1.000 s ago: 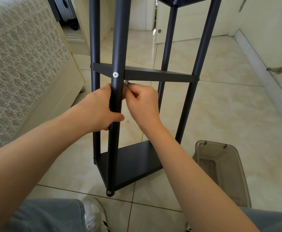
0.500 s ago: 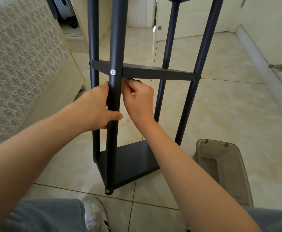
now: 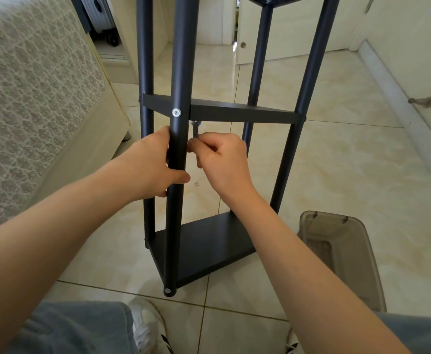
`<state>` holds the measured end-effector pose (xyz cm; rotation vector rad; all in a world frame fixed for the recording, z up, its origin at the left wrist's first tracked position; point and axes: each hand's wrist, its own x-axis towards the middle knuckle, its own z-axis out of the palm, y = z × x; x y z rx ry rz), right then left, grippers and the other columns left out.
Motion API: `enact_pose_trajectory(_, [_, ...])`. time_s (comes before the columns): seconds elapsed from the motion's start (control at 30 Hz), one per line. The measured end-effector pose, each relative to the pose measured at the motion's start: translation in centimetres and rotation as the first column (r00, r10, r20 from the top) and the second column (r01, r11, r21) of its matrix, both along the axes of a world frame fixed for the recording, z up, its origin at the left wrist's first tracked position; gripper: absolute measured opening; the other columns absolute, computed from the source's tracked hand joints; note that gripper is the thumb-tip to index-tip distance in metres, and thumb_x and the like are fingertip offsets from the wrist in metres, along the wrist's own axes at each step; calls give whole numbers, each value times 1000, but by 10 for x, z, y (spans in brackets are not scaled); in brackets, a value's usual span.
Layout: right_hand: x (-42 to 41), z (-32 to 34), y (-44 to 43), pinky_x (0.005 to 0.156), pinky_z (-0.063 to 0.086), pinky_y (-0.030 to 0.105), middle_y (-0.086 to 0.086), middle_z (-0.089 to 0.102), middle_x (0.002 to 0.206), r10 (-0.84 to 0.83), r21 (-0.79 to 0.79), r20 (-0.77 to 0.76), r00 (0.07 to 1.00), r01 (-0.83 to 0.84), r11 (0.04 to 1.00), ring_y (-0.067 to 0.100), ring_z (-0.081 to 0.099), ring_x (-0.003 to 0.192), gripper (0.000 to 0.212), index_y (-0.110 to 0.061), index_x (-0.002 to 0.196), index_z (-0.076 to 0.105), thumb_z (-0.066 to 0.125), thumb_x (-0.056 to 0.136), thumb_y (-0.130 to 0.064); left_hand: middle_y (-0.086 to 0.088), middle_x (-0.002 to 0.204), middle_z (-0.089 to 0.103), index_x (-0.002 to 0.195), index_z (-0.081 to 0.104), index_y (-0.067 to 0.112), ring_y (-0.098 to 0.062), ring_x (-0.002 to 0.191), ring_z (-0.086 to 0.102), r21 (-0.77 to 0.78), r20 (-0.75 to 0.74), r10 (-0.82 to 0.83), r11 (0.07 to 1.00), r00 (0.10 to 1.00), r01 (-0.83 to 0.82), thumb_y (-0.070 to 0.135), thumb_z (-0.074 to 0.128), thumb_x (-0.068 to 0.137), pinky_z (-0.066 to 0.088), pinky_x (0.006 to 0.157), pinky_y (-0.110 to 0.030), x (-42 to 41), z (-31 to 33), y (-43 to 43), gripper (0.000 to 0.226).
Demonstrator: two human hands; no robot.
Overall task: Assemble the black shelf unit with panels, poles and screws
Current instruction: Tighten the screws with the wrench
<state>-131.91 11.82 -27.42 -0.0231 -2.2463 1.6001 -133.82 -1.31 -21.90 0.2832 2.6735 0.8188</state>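
Head camera: the black shelf unit (image 3: 209,246) stands on the tiled floor (image 3: 337,175). The left hand (image 3: 155,162) grips its front pole (image 3: 177,72) below the middle panel (image 3: 242,114). The right hand (image 3: 222,159) pinches a small metal key (image 3: 195,130) under the panel's corner, apparently tightening a fixing. The next move likely calls for reseating the key and another turn.

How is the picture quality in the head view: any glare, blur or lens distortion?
Head view: the floor tiles glare near the doorway; head view: the wide lens bows the front pole, gripped by the left hand; head view: the patterned cover smears at the top-left corner, while the right hand pinching the metal tool looks sharp.
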Motion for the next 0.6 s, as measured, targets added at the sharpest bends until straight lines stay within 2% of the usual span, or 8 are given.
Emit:
enact_pose_trajectory(0.07, [1,1,-1,70,51,44,7,59,56,6,-4,-3,1000,-6,1000,25,57,59,34,-18,62,61,59,94,-9,13,88,48,133,43,19,-13,77,60,3,6,0,1000,1000,0,16,78,83,60,58,-28,0,0,0,61])
enact_pose_trajectory(0.2, [-1,4,-2,67,49,36,8,59,57,7,-12,-31,1000,-7,1000,20,56,58,32,-11,64,63,58,95,-9,12,89,49,134,43,19,-15,80,62,11,5,1,1000,1000,-1,16,79,83,60,59,-30,-1,0,-1,62])
enact_pose_trajectory(0.5, [-8,0,-2,63,45,9,-5,61,59,-28,43,-74,997,32,999,0,57,58,29,-2,70,69,59,96,-9,14,89,48,135,43,19,-20,87,64,3,4,6,1000,1000,-6,15,78,83,61,62,-32,-2,1,-2,63])
enact_pose_trajectory(0.57, [-10,-2,-3,63,44,8,-6,62,62,-47,58,-94,994,52,997,1,58,58,27,-1,74,72,59,96,-11,15,90,48,133,43,21,-16,84,63,5,-1,-2,1000,1000,2,16,79,83,60,59,-29,-2,1,-1,62])
enact_pose_trajectory(0.6, [-10,-4,-5,64,47,13,-4,65,64,-54,61,-111,992,61,996,4,60,59,26,-1,77,73,59,96,-11,15,90,48,133,43,22,-15,83,63,4,-3,-5,1000,1000,5,16,79,83,60,58,-28,-1,1,-1,62])
